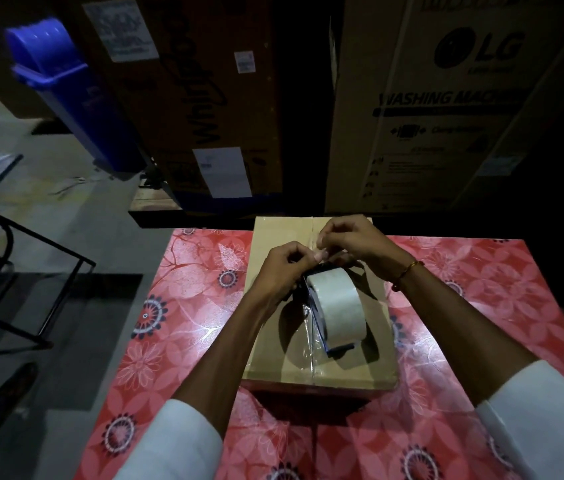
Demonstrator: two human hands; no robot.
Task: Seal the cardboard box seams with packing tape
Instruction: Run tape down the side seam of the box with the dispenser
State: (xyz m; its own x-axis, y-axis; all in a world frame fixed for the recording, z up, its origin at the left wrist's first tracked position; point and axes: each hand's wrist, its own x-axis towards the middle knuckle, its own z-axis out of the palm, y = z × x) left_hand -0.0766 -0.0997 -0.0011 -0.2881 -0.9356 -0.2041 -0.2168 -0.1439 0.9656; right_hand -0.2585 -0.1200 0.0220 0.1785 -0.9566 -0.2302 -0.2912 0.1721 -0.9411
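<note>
While both hands' fingers pinch its clear tape end, the tape roll (337, 308) rests on the brown box (273, 341).

Both forearms reaching forward, bare below pushed-up white sleeves, converging toward twelve o'clock. Left hand (282, 268) curled, fingertips pinched together at its two o'clock side. Right hand (349, 242) arched just beyond it at one o'clock, thumb and forefinger pinching; thin band on the wrist.
</note>
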